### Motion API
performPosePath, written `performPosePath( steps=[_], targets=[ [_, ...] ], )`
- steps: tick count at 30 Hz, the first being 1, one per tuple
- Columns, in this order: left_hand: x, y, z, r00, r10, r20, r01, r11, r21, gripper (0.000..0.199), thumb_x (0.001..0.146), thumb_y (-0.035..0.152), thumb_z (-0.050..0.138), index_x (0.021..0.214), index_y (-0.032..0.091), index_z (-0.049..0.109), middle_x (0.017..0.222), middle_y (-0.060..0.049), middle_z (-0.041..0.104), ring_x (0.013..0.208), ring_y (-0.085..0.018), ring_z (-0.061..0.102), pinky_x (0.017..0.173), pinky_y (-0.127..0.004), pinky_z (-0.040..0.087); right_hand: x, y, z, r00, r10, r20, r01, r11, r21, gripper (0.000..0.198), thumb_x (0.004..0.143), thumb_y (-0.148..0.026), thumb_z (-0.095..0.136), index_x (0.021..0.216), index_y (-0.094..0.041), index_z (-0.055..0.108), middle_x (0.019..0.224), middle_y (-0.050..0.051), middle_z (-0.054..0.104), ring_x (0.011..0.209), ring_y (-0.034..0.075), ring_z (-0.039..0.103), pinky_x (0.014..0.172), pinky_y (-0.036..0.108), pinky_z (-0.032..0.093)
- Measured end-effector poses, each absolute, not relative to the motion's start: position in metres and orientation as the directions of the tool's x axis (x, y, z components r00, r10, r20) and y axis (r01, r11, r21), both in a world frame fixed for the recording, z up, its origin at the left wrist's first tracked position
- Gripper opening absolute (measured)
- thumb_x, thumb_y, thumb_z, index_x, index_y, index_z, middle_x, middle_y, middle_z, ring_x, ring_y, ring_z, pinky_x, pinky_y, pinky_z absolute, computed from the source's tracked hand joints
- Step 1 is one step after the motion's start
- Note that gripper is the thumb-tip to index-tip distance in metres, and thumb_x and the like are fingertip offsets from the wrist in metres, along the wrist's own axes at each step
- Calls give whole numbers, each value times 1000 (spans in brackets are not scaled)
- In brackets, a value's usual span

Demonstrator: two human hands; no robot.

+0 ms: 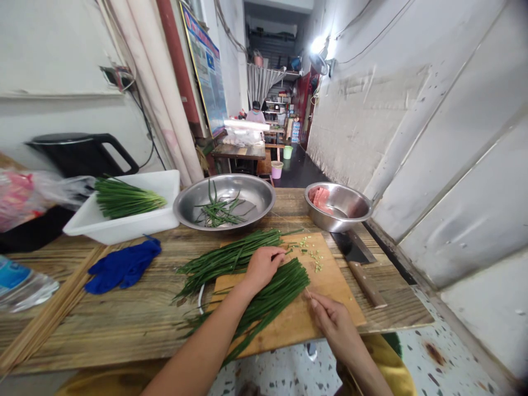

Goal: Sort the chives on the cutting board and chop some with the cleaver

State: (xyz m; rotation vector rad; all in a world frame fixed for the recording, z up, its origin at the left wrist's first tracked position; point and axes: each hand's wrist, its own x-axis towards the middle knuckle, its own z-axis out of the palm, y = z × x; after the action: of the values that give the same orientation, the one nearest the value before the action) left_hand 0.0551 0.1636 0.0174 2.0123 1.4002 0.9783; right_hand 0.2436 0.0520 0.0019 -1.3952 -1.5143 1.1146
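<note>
Two bunches of green chives lie on the wooden cutting board: a front bunch [284, 283] with evenly cut ends and a back bunch [235, 253]. My left hand [264, 267] is between them, fingers curled and pinched on what look like a few chives at the edge of the front bunch; its fingertips are partly hidden. My right hand [332, 314] pinches a thin bamboo skewer, whose tip is at the cut ends of the front bunch. Small pale chive trimmings [315, 256] are scattered on the cutting board [334, 291].
A cleaver [363, 275] lies right of the board. Behind stand a steel basin [264, 206] with loose chives, a steel bowl [346, 223] with pink pieces, and a white tray [119, 231] holding chives. Left are a blue glove [124, 267] and bamboo skewers [49, 308]. A person sits far back.
</note>
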Motion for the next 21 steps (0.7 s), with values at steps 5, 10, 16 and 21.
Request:
performPosePath(
  steps=[5, 10, 16, 21],
  targets=[
    [54, 163, 16, 264, 919, 293, 564, -393, 726, 19, 79, 22, 54, 88, 20, 72, 92, -2, 72, 86, -17, 66, 81, -27, 49, 242, 52, 3, -79, 997, -1, 298, 23, -954, 46, 84, -47, 47, 106, -12, 67, 64, 3, 57, 51, 13, 44, 47, 23, 36],
    [54, 159, 17, 384, 871, 306, 527, -479, 702, 21, 80, 23, 53, 91, 21, 71, 94, -2, 72, 87, -15, 66, 82, -26, 49, 241, 50, 4, -72, 997, -32, 264, -12, -964, 48, 84, -50, 46, 108, -13, 65, 54, -1, 51, 46, 12, 40, 43, 22, 32],
    [55, 157, 21, 333, 896, 293, 547, -436, 714, 23, 82, 26, 50, 93, 22, 70, 95, -1, 71, 86, -15, 65, 81, -25, 47, 241, 51, 6, -64, 998, -26, 280, -7, -960, 48, 83, -51, 47, 109, -14, 66, 65, 5, 62, 54, 15, 50, 47, 24, 40],
    [49, 160, 26, 234, 919, 318, 740, -381, 554, 21, 83, 24, 50, 91, 22, 70, 93, -3, 70, 87, -18, 61, 81, -29, 43, 241, 50, 4, -47, 999, -13, 276, 0, -961, 49, 83, -51, 48, 110, -14, 66, 74, 7, 66, 56, 16, 53, 50, 26, 44]
  ],
)
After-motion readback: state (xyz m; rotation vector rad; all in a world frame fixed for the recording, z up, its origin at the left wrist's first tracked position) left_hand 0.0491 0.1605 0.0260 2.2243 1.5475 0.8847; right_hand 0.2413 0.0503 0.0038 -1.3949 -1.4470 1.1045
